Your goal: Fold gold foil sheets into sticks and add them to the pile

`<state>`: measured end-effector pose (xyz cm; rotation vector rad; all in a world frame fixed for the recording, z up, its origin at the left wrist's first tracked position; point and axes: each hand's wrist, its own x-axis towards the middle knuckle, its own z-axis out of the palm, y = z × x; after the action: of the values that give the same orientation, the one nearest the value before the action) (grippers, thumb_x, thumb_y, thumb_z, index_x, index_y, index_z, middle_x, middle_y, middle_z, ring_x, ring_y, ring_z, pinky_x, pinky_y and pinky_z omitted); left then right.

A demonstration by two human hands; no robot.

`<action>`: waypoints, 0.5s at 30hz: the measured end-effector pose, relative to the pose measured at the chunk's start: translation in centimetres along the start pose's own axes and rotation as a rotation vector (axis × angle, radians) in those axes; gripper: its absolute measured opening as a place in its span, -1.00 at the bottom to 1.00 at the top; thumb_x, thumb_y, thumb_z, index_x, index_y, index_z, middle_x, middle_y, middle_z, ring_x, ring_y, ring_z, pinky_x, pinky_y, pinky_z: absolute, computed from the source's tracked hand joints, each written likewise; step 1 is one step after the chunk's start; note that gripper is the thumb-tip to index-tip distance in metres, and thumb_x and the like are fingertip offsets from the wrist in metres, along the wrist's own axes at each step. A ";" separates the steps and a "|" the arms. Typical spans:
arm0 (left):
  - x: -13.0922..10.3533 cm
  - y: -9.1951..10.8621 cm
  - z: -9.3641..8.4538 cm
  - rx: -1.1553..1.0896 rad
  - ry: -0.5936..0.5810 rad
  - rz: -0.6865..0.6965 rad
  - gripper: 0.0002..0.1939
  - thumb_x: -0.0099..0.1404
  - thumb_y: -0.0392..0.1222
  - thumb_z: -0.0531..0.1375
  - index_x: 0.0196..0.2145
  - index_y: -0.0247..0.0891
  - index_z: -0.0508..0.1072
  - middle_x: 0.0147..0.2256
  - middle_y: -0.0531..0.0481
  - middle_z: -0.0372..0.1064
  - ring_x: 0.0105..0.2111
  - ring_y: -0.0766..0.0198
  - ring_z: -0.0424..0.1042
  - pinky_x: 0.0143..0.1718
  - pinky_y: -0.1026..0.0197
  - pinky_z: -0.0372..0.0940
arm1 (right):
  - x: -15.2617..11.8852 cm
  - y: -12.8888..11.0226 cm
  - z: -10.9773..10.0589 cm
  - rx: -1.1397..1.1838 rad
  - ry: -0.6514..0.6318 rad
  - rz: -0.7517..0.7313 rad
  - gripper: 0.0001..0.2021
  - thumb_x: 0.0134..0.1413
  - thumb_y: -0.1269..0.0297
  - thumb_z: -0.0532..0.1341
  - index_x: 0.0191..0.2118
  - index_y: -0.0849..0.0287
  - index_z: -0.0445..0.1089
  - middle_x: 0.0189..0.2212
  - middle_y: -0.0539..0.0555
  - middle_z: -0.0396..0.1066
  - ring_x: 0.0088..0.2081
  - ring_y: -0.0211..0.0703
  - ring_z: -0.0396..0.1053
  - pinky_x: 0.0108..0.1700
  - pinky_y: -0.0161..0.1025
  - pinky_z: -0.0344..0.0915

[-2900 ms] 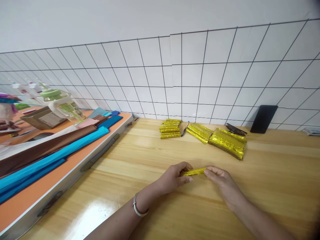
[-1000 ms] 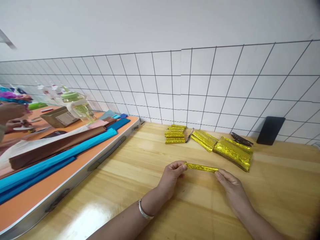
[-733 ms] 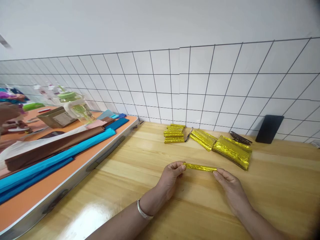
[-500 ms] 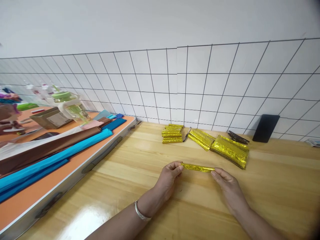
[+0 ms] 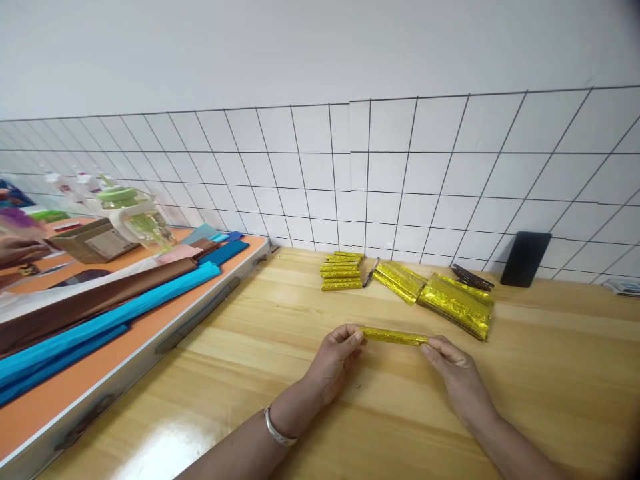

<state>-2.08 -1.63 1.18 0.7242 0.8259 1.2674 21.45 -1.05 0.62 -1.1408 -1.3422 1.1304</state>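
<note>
A narrow rolled strip of shiny gold foil point(image 5: 394, 336) stretches level between my two hands, above the wooden table point(image 5: 280, 360). My left hand point(image 5: 343, 353) pinches its left end between thumb and fingers, and my right hand point(image 5: 450, 360) pinches the right end. Beyond them lie several similar gold foil rolls point(image 5: 341, 272), side by side in a stack. To the right of these are flat gold foil sheets point(image 5: 400, 281) and a thicker pile of gold foil sheets point(image 5: 456, 305). A pen point(image 5: 371, 272) rests between the rolls and the sheets.
A black hair clip point(image 5: 471, 277) and an upright black phone-like slab point(image 5: 526, 259) stand near the tiled wall point(image 5: 390, 180). On the left, an orange-topped table point(image 5: 30, 427) bears blue and brown folded paper point(image 5: 165, 293), a cardboard box point(image 5: 97, 241), a green-lidded bottle point(image 5: 133, 213) and another person's hand point(image 5: 20, 252).
The view has shifted slightly. Both my hands keep hold of the gold foil roll, which looks a little smoother. At far left, the other person's hand has moved.
</note>
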 end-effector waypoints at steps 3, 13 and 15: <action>0.3 -0.2 -0.3 -0.015 -0.014 -0.010 -0.79 0.15 -0.12 0.27 -0.37 -0.34 0.43 -0.43 0.00 0.31 -0.42 0.37 0.28 -0.39 0.34 0.20 | 0.2 0.1 -0.1 -0.053 0.000 -0.034 -0.80 0.00 0.14 0.25 -0.27 0.11 0.49 -0.34 0.01 0.30 -0.23 -0.18 0.22 -0.15 -0.29 0.16; 0.7 -0.5 -0.6 0.054 0.048 0.006 -0.75 0.11 -0.09 0.29 -0.38 -0.37 0.44 -0.47 0.00 0.31 -0.47 0.40 0.27 -0.38 0.33 0.20 | 0.1 0.0 -0.1 -0.064 -0.020 0.030 -0.74 0.01 0.09 0.22 -0.24 0.14 0.47 -0.37 0.01 0.34 -0.27 -0.17 0.24 -0.21 -0.30 0.17; 0.7 -0.5 -0.6 0.099 0.052 0.015 -0.74 0.12 -0.07 0.27 -0.38 -0.37 0.44 -0.48 0.01 0.31 -0.47 0.39 0.26 -0.38 0.33 0.18 | 0.0 -0.3 -0.1 -0.078 -0.021 0.036 -0.75 0.02 0.09 0.21 -0.29 0.15 0.46 -0.39 0.00 0.32 -0.29 -0.18 0.23 -0.23 -0.31 0.16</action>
<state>-2.25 -1.00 0.34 0.7805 0.9321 1.2705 21.48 -1.07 0.92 -1.2167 -1.3974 1.1279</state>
